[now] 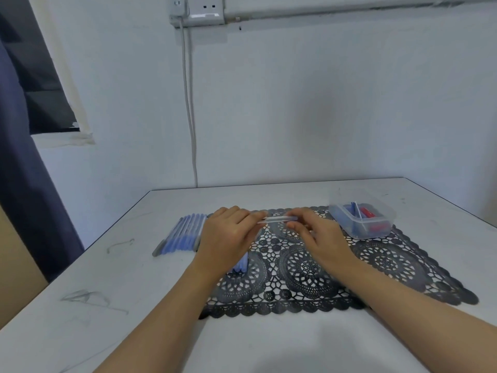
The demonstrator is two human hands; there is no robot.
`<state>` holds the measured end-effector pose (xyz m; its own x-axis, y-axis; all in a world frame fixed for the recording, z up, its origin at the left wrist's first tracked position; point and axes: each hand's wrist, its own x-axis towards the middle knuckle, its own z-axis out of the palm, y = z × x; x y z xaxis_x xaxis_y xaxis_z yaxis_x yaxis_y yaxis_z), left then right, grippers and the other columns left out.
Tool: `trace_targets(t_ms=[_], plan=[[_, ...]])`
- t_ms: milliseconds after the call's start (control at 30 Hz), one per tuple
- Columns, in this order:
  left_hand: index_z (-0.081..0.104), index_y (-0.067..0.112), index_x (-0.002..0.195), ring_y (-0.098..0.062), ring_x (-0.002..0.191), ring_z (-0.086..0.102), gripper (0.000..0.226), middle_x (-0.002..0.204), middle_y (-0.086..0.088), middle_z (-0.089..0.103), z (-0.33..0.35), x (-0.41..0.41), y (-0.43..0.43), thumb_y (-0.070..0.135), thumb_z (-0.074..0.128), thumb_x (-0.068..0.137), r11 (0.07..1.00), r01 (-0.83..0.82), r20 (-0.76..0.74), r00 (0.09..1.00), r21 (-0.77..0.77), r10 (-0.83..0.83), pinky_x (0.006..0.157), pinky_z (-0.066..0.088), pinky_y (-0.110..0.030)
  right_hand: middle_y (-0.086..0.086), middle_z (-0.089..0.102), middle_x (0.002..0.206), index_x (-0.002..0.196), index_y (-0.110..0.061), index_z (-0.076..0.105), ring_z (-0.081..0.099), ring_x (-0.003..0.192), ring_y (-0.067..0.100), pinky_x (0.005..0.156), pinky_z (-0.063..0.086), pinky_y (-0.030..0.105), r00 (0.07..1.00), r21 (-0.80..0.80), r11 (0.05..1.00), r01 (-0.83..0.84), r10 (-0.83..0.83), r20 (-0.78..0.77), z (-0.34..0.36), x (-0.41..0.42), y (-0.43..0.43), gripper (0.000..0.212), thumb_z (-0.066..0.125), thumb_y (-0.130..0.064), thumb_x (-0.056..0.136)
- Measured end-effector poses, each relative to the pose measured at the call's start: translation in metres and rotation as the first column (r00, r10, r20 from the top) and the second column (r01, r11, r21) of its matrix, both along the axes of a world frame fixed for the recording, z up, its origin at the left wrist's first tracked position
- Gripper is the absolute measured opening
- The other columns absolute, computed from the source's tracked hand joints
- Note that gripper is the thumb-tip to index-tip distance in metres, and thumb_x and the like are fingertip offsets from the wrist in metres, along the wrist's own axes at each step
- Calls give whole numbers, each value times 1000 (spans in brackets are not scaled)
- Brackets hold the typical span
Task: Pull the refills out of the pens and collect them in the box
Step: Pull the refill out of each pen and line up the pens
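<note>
- Presently, one clear pen (277, 219) is held level between both hands, above the black lace mat (376, 265).
- The left hand (228, 232) is closed round one end of the barrel. The right hand (314, 232) pinches the other end between fingertips and thumb. Whether any refill protrudes cannot be told, as the pen is blurred.
- A row of pens (183, 234) lies on the desk (134, 292) just outside the left hand, laid side by side and touching.
- The box (347, 219), of clear plastic, stands beyond and outside the right hand, on the far corner of the mat. Blue and red items (365, 213) are seen in it, but which of them are refills cannot be made out.
- Some blue pieces (240, 262) lie on the mat under the left wrist, partly hidden.
- Handling is judged as follows. The pen is light and stiff, and its smooth barrel is likely slippery, so a firm grip round the barrel is called for. The refill is judged thin and easily bent. It should be taken close to its exposed end and drawn straight along the barrel, not levered sideways.
</note>
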<state>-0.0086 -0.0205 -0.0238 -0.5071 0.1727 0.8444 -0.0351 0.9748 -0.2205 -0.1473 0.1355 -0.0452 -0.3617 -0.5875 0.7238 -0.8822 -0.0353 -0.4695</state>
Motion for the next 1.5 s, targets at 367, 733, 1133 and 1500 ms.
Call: trace_targets(t_ms=[367,733,1133,1500], plan=[[71,13,93,-14,59,59,28,74,3,67,1,2,6,30,49,91,998,-7,137,991,64,-2,50,41,-20,2,71,85,103,-9,67,65,70,14,68,44,16,961,-24,996,84,-87,-264,2,0,1,31,47,-28,90],[67,26,82,-8,43,43,19,44,9,47,6,3,25,27,51,92,836,-173,424,902,521,-77,46,29,-19,-1,70,72,90,-7,71,63,57,15,51,55,31,886,-32,996,87,-92,-455,6,-7,7,29,69,9,67],[52,19,57,-9,40,27,39,36,9,32,12,2,17,27,47,95,621,-293,538,805,727,-251,49,26,-23,0,67,66,82,-6,70,60,53,15,53,49,23,839,6,999,47,-36,-543,9,1,6,21,56,4,70],[51,23,62,-8,45,39,34,45,4,44,10,7,22,35,46,94,796,-340,559,829,501,2,48,29,-22,2,64,70,78,-8,63,58,58,16,52,51,32,931,33,999,39,-24,-364,6,3,6,3,65,-9,78]])
